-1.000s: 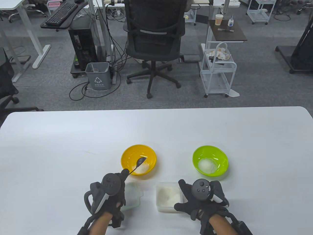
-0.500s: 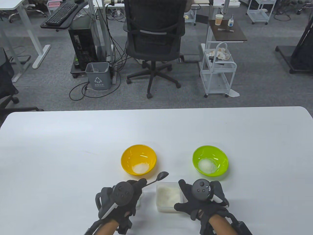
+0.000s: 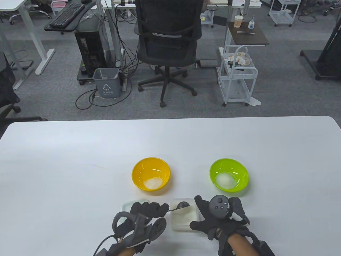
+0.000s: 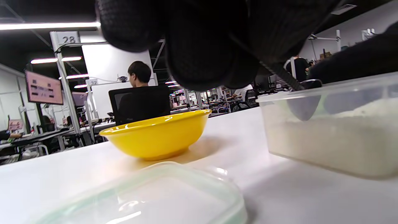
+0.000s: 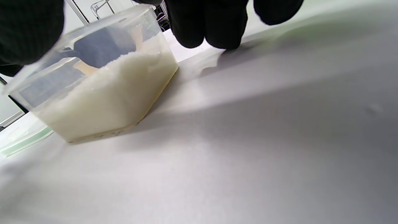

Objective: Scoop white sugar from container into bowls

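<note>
"28" on pillar sign [image 4: 68, 39]

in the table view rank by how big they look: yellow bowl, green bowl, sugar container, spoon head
1. Yellow bowl and green bowl: they look alike in size, so no ranking between them.
2. Sugar container: somewhat smaller, though the right hand covers its right edge.
3. Spoon head: by far the smallest.

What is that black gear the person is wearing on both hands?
Both the left hand and right hand wear black fabric gloves covering every finger. A dark grey, rounded tracker with small buttons is strapped to the back of each, like a game controller. Black straps and cables run back along bare forearms; no sleeves show.
</note>
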A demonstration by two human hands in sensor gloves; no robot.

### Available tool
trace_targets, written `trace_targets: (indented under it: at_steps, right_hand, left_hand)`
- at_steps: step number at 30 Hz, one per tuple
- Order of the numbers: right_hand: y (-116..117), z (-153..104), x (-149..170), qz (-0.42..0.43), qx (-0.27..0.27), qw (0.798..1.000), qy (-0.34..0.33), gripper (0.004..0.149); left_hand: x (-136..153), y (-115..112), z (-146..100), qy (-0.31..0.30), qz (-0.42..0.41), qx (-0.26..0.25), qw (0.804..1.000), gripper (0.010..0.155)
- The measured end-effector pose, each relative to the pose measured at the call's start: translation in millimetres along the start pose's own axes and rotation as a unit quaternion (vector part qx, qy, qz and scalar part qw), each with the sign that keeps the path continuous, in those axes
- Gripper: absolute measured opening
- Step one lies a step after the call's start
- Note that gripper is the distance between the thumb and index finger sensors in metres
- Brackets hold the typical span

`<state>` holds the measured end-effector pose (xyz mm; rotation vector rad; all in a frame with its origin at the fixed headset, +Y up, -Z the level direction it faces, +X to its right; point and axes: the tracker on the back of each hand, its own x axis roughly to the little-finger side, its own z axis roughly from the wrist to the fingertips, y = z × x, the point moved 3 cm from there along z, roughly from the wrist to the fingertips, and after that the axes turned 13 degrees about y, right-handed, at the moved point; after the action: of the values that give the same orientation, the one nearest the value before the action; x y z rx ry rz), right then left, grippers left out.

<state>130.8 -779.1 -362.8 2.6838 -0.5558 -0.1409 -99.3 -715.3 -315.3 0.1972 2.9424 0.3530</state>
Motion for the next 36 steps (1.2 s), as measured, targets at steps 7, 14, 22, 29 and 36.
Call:
trace_targets:
  at_steps: [7,14,22,29,36]
  right_hand:
    - [0,0,0,0.002,-0.001,1.0,-0.001,0.093]
    - [0,0,0,0.002,-0.001,1.0,-0.002,0.093]
    - [1,0,0,0.002,-0.001,1.0,-0.001,0.093]
    - [1,0,0,0.002,-0.001,1.0,-0.001,0.093]
    - [0,0,0,0.002,-0.001,1.0,0.0,0.093]
  left_hand:
    - [-18,1,-4,-0.034,0.035,0.0,0.999,0.046]
    - [-17,3,-2,-0.04,0.006,0.034,0.999,0.045]
    - [-5,-5,6,-0.011,-0.074,0.113,0.991,0.045]
    - [10,-22,10,0.047,-0.169,0.215,0.961,0.045]
    - [26,-49,8,0.119,-0.294,0.327,0.89,0.045]
